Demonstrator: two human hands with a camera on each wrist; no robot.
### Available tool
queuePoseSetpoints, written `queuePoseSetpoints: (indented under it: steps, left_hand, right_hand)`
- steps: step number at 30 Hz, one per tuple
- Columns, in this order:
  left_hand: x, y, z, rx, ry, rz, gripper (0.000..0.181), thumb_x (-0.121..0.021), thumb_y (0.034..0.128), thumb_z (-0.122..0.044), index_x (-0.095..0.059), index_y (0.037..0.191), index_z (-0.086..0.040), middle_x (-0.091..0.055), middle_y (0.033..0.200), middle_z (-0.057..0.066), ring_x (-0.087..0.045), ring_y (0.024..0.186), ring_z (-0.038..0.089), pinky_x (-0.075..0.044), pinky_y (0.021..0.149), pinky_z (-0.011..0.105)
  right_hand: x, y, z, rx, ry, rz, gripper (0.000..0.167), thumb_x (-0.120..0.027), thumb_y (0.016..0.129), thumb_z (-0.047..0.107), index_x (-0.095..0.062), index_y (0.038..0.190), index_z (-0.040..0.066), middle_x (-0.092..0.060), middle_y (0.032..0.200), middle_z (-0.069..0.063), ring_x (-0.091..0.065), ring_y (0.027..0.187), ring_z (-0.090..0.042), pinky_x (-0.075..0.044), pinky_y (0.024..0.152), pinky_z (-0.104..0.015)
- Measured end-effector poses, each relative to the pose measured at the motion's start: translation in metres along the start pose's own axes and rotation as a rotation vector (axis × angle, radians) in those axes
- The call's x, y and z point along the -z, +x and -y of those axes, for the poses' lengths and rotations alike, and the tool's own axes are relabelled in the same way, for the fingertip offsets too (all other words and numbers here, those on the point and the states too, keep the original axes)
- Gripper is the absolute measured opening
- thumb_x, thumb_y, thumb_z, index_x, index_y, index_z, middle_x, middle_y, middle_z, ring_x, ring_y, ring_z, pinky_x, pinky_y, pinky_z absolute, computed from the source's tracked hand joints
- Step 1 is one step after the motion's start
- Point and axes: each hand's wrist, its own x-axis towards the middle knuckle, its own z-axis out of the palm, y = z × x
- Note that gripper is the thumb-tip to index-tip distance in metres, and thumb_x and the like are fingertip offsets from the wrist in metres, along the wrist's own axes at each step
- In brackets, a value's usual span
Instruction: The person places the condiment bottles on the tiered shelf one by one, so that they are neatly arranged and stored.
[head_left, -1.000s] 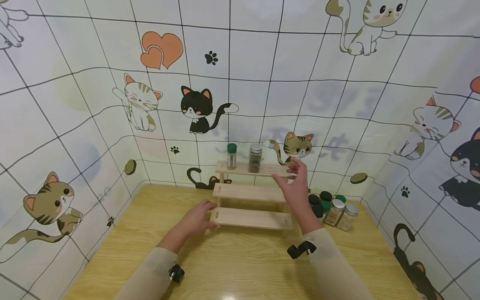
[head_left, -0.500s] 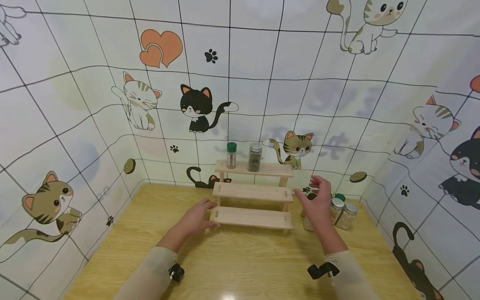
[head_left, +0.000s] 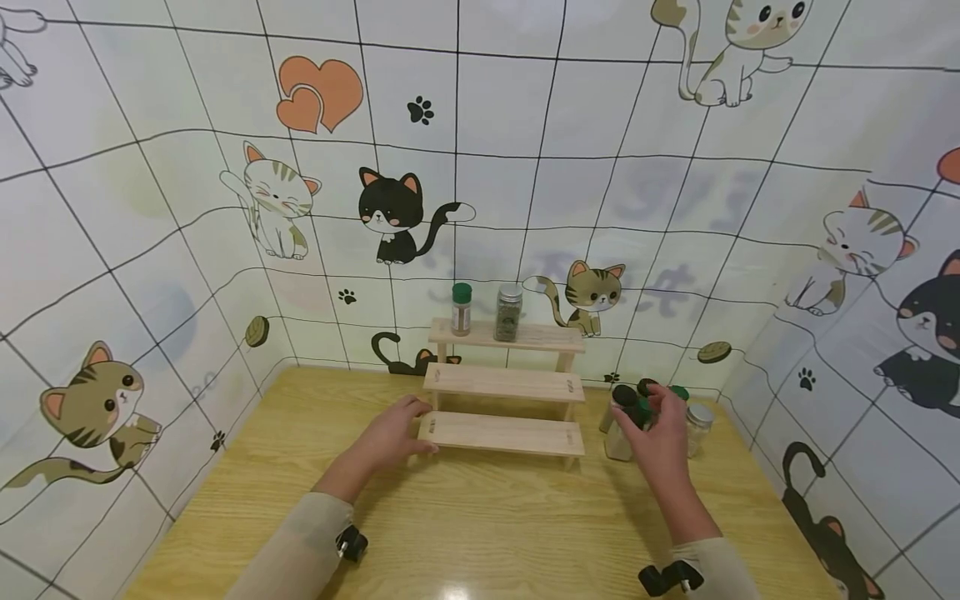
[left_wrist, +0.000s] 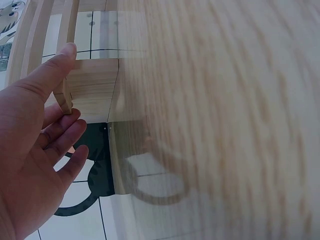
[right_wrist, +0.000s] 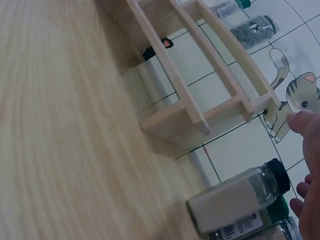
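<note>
A three-tier wooden spice rack (head_left: 501,432) stands against the back of the table. My left hand (head_left: 386,435) holds the left end of its lowest board; in the left wrist view the thumb (left_wrist: 62,55) lies on one side, the fingers on the other. On the top tier stand a green-capped spice jar (head_left: 461,315) and a silver-capped spice jar (head_left: 507,317). My right hand (head_left: 663,442) hovers over a cluster of jars right of the rack, thumb and fingers apart. A black-capped jar (right_wrist: 235,197) of white powder stands beneath it in the right wrist view.
Behind and beside the right hand are a silver-capped jar (head_left: 699,423) and a green-capped jar (head_left: 679,392). A wall cover (head_left: 480,192) printed with cats encloses the wooden table (head_left: 450,517) at the back and both sides.
My right hand has moved from the right end of the top tier rightward and down to the jar cluster. My left hand stays at the lowest board.
</note>
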Motion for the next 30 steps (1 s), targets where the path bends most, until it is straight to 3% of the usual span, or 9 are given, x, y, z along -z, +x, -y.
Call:
queuePoseSetpoints:
  steps: [5, 13, 18, 30]
  left_hand:
    - [0.0, 0.0, 0.0, 0.005, 0.007, 0.004, 0.071, -0.098, 0.0866, -0.037, -0.068, 0.143, -0.007, -0.064, 0.137, 0.009, -0.065, 0.127, 0.031, -0.054, 0.112, 0.052]
    - [0.002, -0.001, -0.002, 0.018, 0.002, 0.009, 0.072, -0.098, 0.0871, -0.038, -0.067, 0.145, -0.007, -0.063, 0.139, 0.01, -0.064, 0.129, 0.033, -0.053, 0.113, 0.053]
    - [0.003, -0.002, -0.003, 0.03, -0.004, 0.011, 0.072, -0.097, 0.0876, -0.039, -0.067, 0.145, -0.008, -0.063, 0.141, 0.01, -0.064, 0.131, 0.033, -0.053, 0.113, 0.054]
    - [0.002, -0.001, -0.003, 0.026, -0.003, 0.011, 0.071, -0.097, 0.0881, -0.038, -0.067, 0.145, -0.008, -0.063, 0.137, 0.008, -0.065, 0.128, 0.031, -0.054, 0.111, 0.052]
  right_hand:
    - [-0.001, -0.008, -0.012, 0.008, -0.059, 0.014, 0.071, -0.09, 0.096, 0.017, -0.051, 0.152, -0.002, -0.048, 0.13, -0.024, -0.049, 0.114, -0.034, -0.04, 0.087, -0.038]
    - [-0.007, -0.019, -0.02, -0.002, -0.105, 0.045, 0.075, -0.091, 0.095, 0.015, -0.049, 0.154, -0.002, -0.045, 0.137, -0.029, -0.05, 0.116, -0.04, -0.048, 0.09, -0.055]
    - [-0.011, -0.023, -0.027, 0.009, -0.105, 0.048, 0.077, -0.092, 0.093, 0.012, -0.049, 0.155, -0.003, -0.041, 0.144, -0.034, -0.05, 0.122, -0.047, -0.049, 0.098, -0.065]
    - [-0.021, -0.027, -0.042, 0.02, -0.126, 0.021, 0.08, -0.093, 0.093, 0.015, -0.048, 0.158, 0.005, -0.041, 0.146, -0.033, -0.052, 0.127, -0.054, -0.049, 0.099, -0.071]
